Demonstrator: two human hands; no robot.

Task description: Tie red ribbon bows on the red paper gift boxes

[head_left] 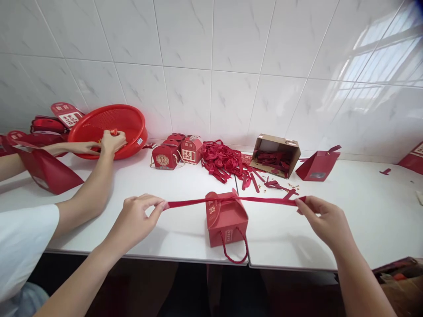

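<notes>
Ribbon (231, 200) — taut over 囍-marked box (226, 220)

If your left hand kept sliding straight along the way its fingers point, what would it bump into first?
Probably the small red gift box. The left hand pinches one end of a red ribbon and its fingers point right along it, toward the box top. Depth is hard to judge, so it could pass just behind.

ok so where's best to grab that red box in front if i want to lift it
By the cord handle hanging off the table's front edge, reached from the near side. The ribbon stretched across the red box's top between both hands blocks a grab from above.
</notes>
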